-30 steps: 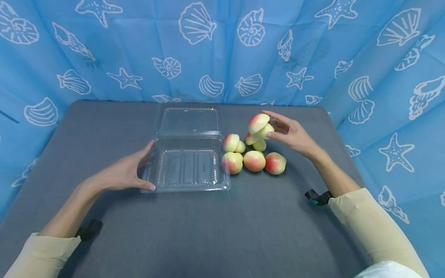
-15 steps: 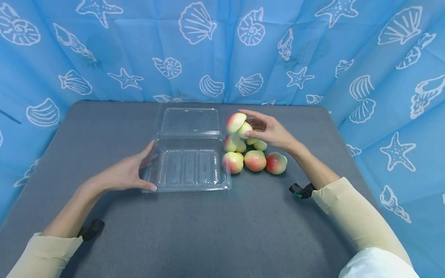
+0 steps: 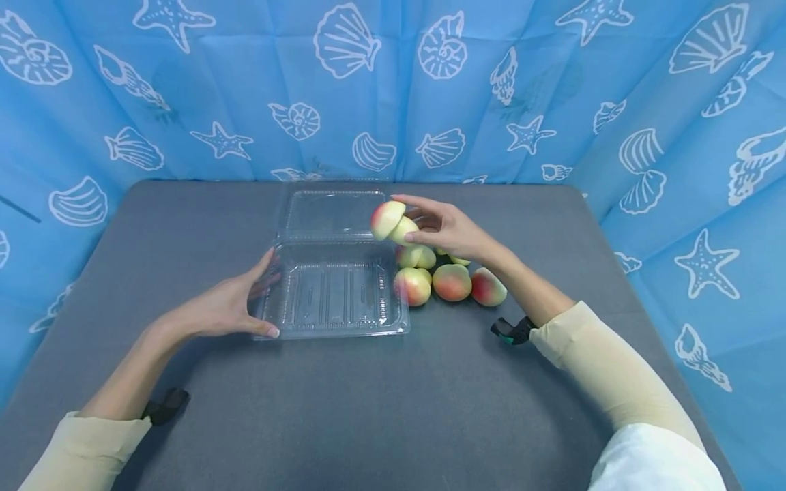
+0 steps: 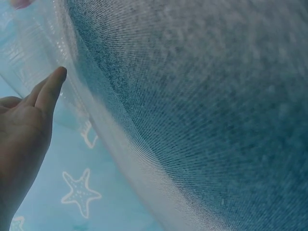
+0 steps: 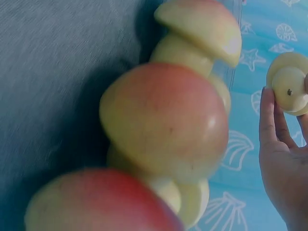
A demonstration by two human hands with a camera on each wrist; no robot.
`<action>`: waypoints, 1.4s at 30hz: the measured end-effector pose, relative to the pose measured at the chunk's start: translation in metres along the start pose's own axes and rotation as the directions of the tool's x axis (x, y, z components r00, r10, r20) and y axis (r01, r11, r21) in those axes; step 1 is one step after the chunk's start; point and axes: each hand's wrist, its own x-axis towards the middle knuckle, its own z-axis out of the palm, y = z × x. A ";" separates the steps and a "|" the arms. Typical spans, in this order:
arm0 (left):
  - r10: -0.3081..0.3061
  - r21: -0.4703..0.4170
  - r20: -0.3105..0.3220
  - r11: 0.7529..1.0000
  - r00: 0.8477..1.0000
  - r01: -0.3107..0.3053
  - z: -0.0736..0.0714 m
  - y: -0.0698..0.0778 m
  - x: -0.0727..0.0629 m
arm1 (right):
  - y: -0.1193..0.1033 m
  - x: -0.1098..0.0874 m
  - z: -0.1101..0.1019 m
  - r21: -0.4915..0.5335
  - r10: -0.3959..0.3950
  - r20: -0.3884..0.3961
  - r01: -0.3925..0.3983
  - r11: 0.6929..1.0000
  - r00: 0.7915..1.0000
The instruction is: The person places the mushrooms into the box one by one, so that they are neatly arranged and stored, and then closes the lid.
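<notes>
As I watch through the head camera, the person's right hand (image 3: 443,228) holds up a red-and-yellow mushroom (image 3: 388,219), pinching its pale stem between thumb and fingers, cap tilted to the left. From my viewpoint, the held mushroom overlaps the right edge of a hinged clear plastic container, near the hinge; its exact height above the grey table (image 3: 381,409) I cannot tell. The container's lid (image 3: 334,211) lies folded back on the far side, and its base (image 3: 331,334) is nearer the person, ribbed floor showing. At the base's left end I see the left hand (image 3: 224,303), thumb spread well away from the fingers, the thumb at the near corner; how firmly it presses I cannot tell. Just beside the base's right end, five more mushrooms (image 3: 452,282) sit close together: three in a near row, two behind, one of those partly hidden by the right hand. Beyond the table, a blue curtain (image 3: 393,82) is printed with white shells and starfish.
</notes>
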 end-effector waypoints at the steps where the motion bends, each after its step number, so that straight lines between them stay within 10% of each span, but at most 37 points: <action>1: -0.002 -0.003 0.001 1.000 1.000 0.002 0.000 0.000 0.000 | 0.000 0.002 0.002 0.004 -0.005 0.004 0.005 1.000 1.000; 42: -0.029 -0.019 0.004 0.999 1.000 0.029 0.000 0.004 -0.001 | 0.001 0.053 0.115 -0.105 0.041 0.049 -0.036 0.994 0.998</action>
